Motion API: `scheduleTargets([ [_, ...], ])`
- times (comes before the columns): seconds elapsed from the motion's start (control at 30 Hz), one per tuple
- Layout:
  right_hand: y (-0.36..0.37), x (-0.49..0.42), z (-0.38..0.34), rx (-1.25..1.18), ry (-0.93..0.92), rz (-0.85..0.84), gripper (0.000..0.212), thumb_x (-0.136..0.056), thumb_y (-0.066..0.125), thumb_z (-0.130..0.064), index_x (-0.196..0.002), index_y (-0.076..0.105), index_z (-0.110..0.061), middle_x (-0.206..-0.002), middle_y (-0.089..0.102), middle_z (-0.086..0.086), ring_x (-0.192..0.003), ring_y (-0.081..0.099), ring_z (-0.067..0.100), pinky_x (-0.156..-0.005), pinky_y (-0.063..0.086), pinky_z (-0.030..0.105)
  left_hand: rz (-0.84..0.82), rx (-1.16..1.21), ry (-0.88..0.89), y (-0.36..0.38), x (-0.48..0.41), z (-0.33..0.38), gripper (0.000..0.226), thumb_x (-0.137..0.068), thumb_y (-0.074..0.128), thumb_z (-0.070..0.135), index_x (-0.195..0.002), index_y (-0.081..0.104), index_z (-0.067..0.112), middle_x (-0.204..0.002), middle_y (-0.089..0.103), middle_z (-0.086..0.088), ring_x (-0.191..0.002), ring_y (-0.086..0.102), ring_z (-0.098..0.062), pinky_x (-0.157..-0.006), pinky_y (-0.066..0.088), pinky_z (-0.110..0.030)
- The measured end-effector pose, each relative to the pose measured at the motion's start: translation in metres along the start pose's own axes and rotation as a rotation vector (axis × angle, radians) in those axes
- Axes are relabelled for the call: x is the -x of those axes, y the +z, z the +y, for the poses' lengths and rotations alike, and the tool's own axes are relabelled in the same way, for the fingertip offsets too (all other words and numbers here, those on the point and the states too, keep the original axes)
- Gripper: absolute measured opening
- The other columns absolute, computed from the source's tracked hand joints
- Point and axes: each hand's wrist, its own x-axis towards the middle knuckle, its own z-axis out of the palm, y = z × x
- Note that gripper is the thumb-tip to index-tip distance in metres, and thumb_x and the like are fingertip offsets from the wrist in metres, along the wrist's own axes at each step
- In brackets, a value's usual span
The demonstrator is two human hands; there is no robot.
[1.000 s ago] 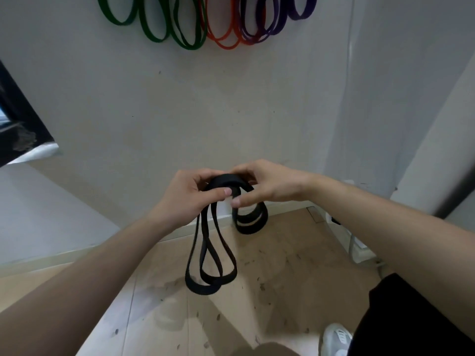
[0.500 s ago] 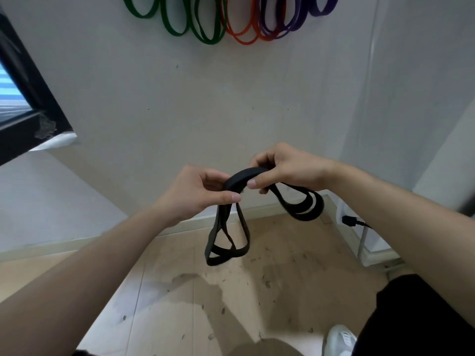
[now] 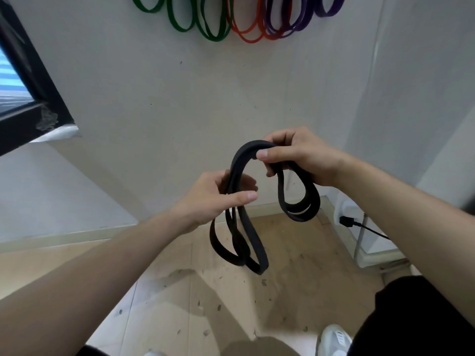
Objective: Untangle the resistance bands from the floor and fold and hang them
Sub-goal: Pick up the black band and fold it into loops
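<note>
Black resistance band (image 3: 240,160) arches between both hands at the centre of the frame, above the wooden floor (image 3: 295,265). Left hand (image 3: 218,196) pinches the doubled strands, loops dangling below it. Right hand (image 3: 298,158), slightly higher, clenches the other end, a shorter loop hanging beneath. Green bands (image 3: 205,27), red bands (image 3: 246,32) and purple bands (image 3: 303,19) hang on the wall (image 3: 154,98) along the top edge.

The band (image 3: 243,160) arches between the left hand (image 3: 216,196) and the right hand (image 3: 300,158), above the floor (image 3: 295,273). Other bands (image 3: 239,19) hang on the wall (image 3: 180,98) behind.
</note>
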Motion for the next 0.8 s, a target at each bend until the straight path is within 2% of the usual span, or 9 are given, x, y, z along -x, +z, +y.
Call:
scheduleTargets([
  [0.07, -0.002, 0.0, 0.0, -0.028, -0.013, 0.029, 0.036, -0.082, 0.076, -0.016, -0.099, 0.065, 0.014, -0.074, 0.057, 0.01, -0.066, 0.058, 0.022, -0.07, 0.054, 0.03, 0.033, 0.045, 0.01, 0.001, -0.003, 0.001, 0.035, -0.077, 0.081, 0.029, -0.107, 0.072, 0.013, -0.104, 0.077, -0.007, -0.101, 0.073, -0.02, -0.094, 0.058, -0.036],
  [0.13, -0.007, 0.001, 0.001, -0.048, -0.013, 0.063, 0.03, -0.082, 0.073, -0.016, -0.098, 0.066, 0.008, -0.072, 0.058, 0.008, -0.065, 0.058, 0.021, -0.071, 0.053, 0.029, 0.055, 0.084, 0.017, -0.001, -0.004, 0.0, 0.039, -0.074, 0.081, 0.03, -0.107, 0.072, 0.01, -0.101, 0.077, -0.011, -0.097, 0.075, -0.024, -0.091, 0.059, -0.034],
  [0.23, -0.016, 0.002, 0.004, -0.077, 0.001, 0.1, 0.023, -0.081, 0.073, -0.017, -0.096, 0.068, 0.001, -0.069, 0.06, 0.006, -0.063, 0.06, 0.02, -0.07, 0.053, 0.026, 0.093, 0.091, 0.026, -0.008, -0.006, 0.0, 0.036, -0.072, 0.082, 0.026, -0.104, 0.074, 0.011, -0.096, 0.078, -0.009, -0.093, 0.075, -0.022, -0.083, 0.057, -0.026],
  [0.33, -0.023, 0.003, 0.011, -0.105, 0.024, 0.133, 0.03, -0.082, 0.075, -0.018, -0.102, 0.067, 0.004, -0.07, 0.063, 0.005, -0.064, 0.062, 0.019, -0.069, 0.053, 0.024, 0.11, 0.079, 0.024, -0.015, -0.009, 0.003, 0.026, -0.08, 0.08, 0.014, -0.104, 0.074, 0.007, -0.086, 0.078, -0.007, -0.081, 0.074, -0.017, -0.077, 0.057, -0.024],
  [0.4, -0.028, 0.003, 0.016, -0.125, 0.054, 0.141, 0.034, -0.081, 0.072, -0.019, -0.105, 0.067, 0.005, -0.072, 0.064, 0.006, -0.066, 0.063, 0.019, -0.07, 0.053, 0.024, 0.121, 0.1, 0.025, -0.02, -0.009, 0.005, 0.025, -0.08, 0.08, 0.013, -0.104, 0.073, 0.008, -0.087, 0.077, -0.014, -0.078, 0.073, -0.022, -0.078, 0.06, -0.031],
  [0.5, -0.034, 0.005, 0.027, -0.059, 0.137, 0.062, 0.021, -0.085, 0.072, -0.017, -0.101, 0.071, -0.003, -0.079, 0.07, 0.008, -0.075, 0.068, 0.021, -0.079, 0.055, 0.028, 0.174, 0.132, 0.032, -0.026, -0.009, 0.006, 0.019, -0.081, 0.078, 0.014, -0.099, 0.074, 0.009, -0.091, 0.076, -0.02, -0.076, 0.069, -0.024, -0.084, 0.059, -0.035],
  [0.67, -0.015, 0.005, 0.044, 0.393, 0.266, -0.191, 0.018, -0.08, 0.082, -0.021, -0.096, 0.076, -0.015, -0.098, 0.078, 0.009, -0.1, 0.073, 0.026, -0.103, 0.051, 0.045, 0.122, 0.141, 0.043, -0.028, -0.008, 0.006, 0.024, -0.077, 0.078, 0.019, -0.098, 0.074, 0.006, -0.081, 0.073, -0.006, -0.076, 0.067, -0.016, -0.078, 0.058, -0.025],
  [0.73, -0.001, 0.001, 0.042, 0.362, 0.241, -0.221, 0.02, -0.083, 0.08, -0.017, -0.1, 0.074, -0.008, -0.104, 0.075, 0.015, -0.105, 0.07, 0.032, -0.106, 0.048, 0.05, 0.086, 0.116, 0.043, -0.027, -0.008, 0.006, 0.021, -0.082, 0.076, 0.012, -0.101, 0.074, 0.004, -0.079, 0.073, -0.001, -0.075, 0.067, -0.01, -0.073, 0.055, -0.02],
  [0.8, 0.013, -0.002, 0.039, 0.255, 0.188, -0.212, 0.023, -0.085, 0.078, -0.013, -0.104, 0.071, -0.004, -0.105, 0.073, 0.018, -0.108, 0.068, 0.036, -0.105, 0.05, 0.048, 0.078, 0.098, 0.037, -0.026, -0.008, 0.007, 0.018, -0.084, 0.076, 0.009, -0.101, 0.074, 0.003, -0.075, 0.072, 0.001, -0.07, 0.066, -0.007, -0.07, 0.053, -0.018],
])
